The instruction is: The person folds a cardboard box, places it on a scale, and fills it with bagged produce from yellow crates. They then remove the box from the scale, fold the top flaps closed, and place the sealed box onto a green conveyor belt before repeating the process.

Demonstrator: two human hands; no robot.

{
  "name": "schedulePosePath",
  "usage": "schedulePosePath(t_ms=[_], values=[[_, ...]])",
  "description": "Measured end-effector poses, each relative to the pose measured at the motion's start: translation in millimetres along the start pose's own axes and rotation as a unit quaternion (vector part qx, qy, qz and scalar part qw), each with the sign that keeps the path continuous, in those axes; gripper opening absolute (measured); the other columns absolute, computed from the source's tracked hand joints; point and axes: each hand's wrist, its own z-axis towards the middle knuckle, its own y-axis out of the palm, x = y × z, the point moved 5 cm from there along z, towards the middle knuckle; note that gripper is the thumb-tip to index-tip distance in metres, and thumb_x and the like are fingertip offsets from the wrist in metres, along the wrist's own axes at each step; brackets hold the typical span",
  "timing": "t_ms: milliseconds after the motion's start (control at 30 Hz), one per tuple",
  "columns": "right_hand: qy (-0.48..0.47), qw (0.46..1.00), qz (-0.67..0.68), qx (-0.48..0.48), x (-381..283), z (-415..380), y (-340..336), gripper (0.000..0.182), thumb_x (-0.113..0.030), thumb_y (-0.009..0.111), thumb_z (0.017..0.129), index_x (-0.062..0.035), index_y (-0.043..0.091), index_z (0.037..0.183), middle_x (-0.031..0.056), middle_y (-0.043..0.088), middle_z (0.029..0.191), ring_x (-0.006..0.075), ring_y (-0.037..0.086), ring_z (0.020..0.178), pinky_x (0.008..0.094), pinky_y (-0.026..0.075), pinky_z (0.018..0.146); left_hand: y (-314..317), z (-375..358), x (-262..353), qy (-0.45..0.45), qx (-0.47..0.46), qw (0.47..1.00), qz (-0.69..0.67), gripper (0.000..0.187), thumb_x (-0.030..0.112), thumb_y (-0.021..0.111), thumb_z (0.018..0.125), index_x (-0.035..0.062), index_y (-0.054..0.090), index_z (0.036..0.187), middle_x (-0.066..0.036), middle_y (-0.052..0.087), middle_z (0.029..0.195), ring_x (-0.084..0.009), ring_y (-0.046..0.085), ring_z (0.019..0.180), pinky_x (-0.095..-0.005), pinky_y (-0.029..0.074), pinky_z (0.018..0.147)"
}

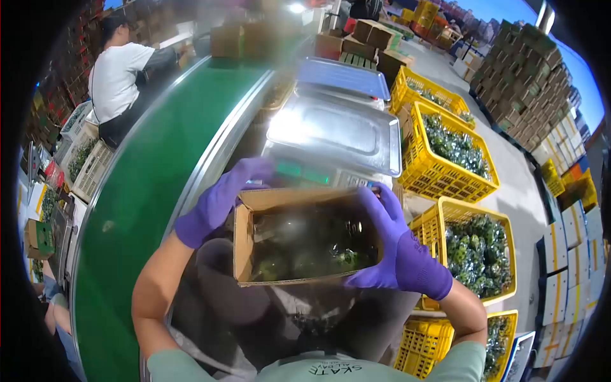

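Observation:
An open cardboard box (pixel 244 248) is tipped toward me above my lap. Inside it are dark green, shiny items in clear wrapping (pixel 312 251), too blurred to name. My right hand (pixel 388 245), in a purple glove, grips the box's right end, with thumb near and fingers on the far side. At the far left corner is my left hand (pixel 226 197), gloved alike, its fingers bent around the corner and partly smeared. Just beyond the box stands a weighing scale with a steel platform (pixel 337 130) and a lit green display (pixel 302 172).
A green conveyor belt (pixel 146 210) runs along my left. Yellow crates (pixel 445 181) of wrapped green produce line my right. A person in a white shirt (pixel 118 79) sits across the belt. Another scale (pixel 344 75) and stacked cartons (pixel 528 83) are farther off.

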Motion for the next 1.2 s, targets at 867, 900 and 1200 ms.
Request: schedulePosePath(t_ms=[867, 900, 1200], values=[[-0.138, 0.914, 0.274, -0.264, 176.1, 38.0, 175.3, 0.059, -0.029, 0.070, 0.085, -0.0027, 0.048, 0.133, 0.0178, 0.052, 0.132, 0.0311, 0.047, 0.122, 0.0401, 0.038, 0.102, -37.7, -75.6, 7.4, -0.068, 0.214, 0.963, 0.149, 0.031, 0.016, 0.063, 0.092, -0.0045, 0.065, 0.115, -0.002, 0.068, 0.090, -0.0071, 0.059, 0.078, -0.0228, 0.048, 0.074], [-0.152, 0.927, 0.247, -0.239, 186.6, 39.5, 186.5, 0.062, -0.032, 0.071, 0.082, -0.0030, 0.049, 0.132, 0.0198, 0.052, 0.131, 0.0343, 0.048, 0.122, 0.0404, 0.038, 0.102, -41.1, -77.1, -0.5, -0.078, 0.200, 0.971, 0.107, 0.029, 0.013, 0.062, 0.092, -0.0042, 0.064, 0.116, -0.003, 0.069, 0.093, -0.0082, 0.061, 0.079, -0.0227, 0.049, 0.074], [-0.057, 0.951, 0.260, -0.160, 197.1, 44.4, 216.9, 0.067, -0.031, 0.075, 0.077, -0.0061, 0.049, 0.132, 0.0200, 0.051, 0.132, 0.0336, 0.050, 0.118, 0.0392, 0.039, 0.101, -44.5, -80.2, -4.7, -0.079, 0.207, 0.973, 0.073, 0.037, 0.023, 0.064, 0.093, -0.0045, 0.063, 0.118, -0.004, 0.069, 0.095, -0.0096, 0.062, 0.077, -0.0240, 0.051, 0.071]])
